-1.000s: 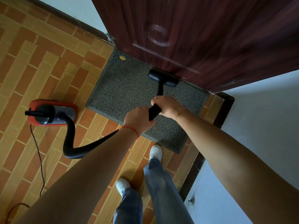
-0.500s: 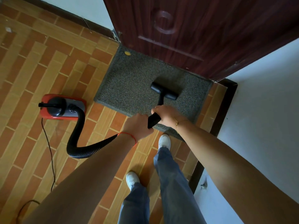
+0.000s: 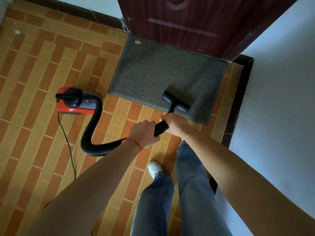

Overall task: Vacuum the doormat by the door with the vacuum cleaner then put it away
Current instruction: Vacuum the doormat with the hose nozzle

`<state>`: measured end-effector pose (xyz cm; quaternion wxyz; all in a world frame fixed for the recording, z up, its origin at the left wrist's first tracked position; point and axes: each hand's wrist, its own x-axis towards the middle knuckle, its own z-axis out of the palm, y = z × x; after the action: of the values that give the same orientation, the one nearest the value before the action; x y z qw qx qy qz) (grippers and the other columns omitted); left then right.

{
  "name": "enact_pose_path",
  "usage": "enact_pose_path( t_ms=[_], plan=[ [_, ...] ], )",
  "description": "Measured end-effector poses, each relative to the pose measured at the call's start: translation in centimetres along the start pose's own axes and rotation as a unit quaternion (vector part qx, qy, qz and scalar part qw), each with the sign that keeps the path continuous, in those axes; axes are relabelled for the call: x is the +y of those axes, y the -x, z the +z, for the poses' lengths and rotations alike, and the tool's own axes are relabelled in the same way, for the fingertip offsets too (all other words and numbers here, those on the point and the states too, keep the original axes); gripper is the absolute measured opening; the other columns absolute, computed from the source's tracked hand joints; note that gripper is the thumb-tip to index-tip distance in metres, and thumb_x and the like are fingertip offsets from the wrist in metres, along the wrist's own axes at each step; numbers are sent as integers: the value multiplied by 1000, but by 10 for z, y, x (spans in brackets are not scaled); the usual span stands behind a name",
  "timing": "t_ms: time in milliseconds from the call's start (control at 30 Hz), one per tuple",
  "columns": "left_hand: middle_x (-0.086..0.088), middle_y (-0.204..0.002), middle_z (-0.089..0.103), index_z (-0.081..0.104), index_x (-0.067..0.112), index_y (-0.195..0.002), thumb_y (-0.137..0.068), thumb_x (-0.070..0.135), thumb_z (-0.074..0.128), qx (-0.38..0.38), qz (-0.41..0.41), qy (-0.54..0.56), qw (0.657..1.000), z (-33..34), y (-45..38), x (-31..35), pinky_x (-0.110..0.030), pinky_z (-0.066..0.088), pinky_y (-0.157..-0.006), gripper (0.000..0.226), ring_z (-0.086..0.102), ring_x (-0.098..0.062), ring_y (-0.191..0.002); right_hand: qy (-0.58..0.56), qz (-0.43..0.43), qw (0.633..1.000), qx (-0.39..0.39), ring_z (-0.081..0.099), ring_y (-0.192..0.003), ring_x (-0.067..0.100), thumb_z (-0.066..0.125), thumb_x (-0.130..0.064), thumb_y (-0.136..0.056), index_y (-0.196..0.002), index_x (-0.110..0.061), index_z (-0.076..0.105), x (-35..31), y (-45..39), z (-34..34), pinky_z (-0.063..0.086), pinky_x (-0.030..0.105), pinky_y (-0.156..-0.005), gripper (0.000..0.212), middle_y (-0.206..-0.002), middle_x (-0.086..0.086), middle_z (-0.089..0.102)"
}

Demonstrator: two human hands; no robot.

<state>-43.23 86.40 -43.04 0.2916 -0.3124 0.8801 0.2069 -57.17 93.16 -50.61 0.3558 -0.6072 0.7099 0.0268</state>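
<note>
Fingers of both hands are curled tight round the black hose [image 3: 102,147] — the left hand [image 3: 143,132] grips it a little lower down, and the right hand [image 3: 175,122] grips it just above, near the thin black pipe. The two hands sit close together, almost touching. A red string goes round the left wrist and a thin gold chain goes round the right wrist. At the end of the pipe is the black nozzle [image 3: 175,102], shaped like a T. It rests flat on the doormat [image 3: 162,70], close to the mat's near edge and toward its right side. The doormat is dark grey and speckled, and it lies right up against the dark red door [image 3: 196,19]. A small yellow spot [image 3: 137,42] sits on the mat's far left corner. The vacuum cleaner [image 3: 76,101] is red and black — it stands on the brick-pattern floor [image 3: 34,74], just beside the mat's near left corner. The hose bends out of it in a big loop across the floor and up to the hands. A thin black cord [image 3: 68,145] runs from the vacuum toward the person. Below the arms are blue jeans and one white shoe [image 3: 154,168]. A white wall [image 3: 281,82] stands on the right.
</note>
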Motion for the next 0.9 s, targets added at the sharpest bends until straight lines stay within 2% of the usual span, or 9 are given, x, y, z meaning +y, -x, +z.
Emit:
enact_pose_path(
  t_ms=[267, 400, 667, 767, 900],
  plan=[
    [4, -70, 45, 55, 16, -106, -85, 36, 57, 1, 6, -12, 1000, 19, 25, -3, -30, 48, -57, 29, 54, -20, -65, -17, 17, 999, 23, 63, -72, 25, 54, -21, -91, -82, -16, 44, -19, 20, 26, 37, 28, -56, 14, -84, 5, 61],
    [2, -75, 49, 54, 15, -106, -86, 36, 57, 4, 10, -15, 1000, 22, 18, 6, -30, 47, -57, 29, 54, -20, -66, -13, 24, 999, 18, 64, -77, 27, 54, -20, -92, -89, -14, 51, -8, 22, 25, 39, 29, -58, 8, -91, 6, 62],
    [0, -80, 51, 55, 14, -107, -86, 36, 58, 10, 12, 0, 1000, 1, -36, 50, -29, 41, -56, 30, 52, -20, -66, 7, 25, 999, 36, 66, -81, 28, 52, -19, -92, -87, -17, 46, 60, 12, -2, 48, 33, -63, 9, -93, 6, 62],
    [0, -79, 51, 55, 14, -104, -86, 35, 58, 12, 8, 15, 1000, -16, -67, 73, -29, 41, -56, 28, 52, -19, -65, -5, 30, 999, 34, 66, -81, 27, 52, -20, -92, -84, -19, 44, 96, 2, -20, 46, 31, -60, 12, -90, 4, 62],
    [0, -78, 54, 54, 14, -98, -83, 32, 58, 19, -10, 53, 998, -39, -111, 101, -29, 42, -56, 24, 53, -20, -66, 3, 30, 999, 32, 66, -83, 27, 55, -18, -90, -86, -20, 47, 146, -13, -52, 50, 33, -65, 9, -94, 5, 64]
  ],
)
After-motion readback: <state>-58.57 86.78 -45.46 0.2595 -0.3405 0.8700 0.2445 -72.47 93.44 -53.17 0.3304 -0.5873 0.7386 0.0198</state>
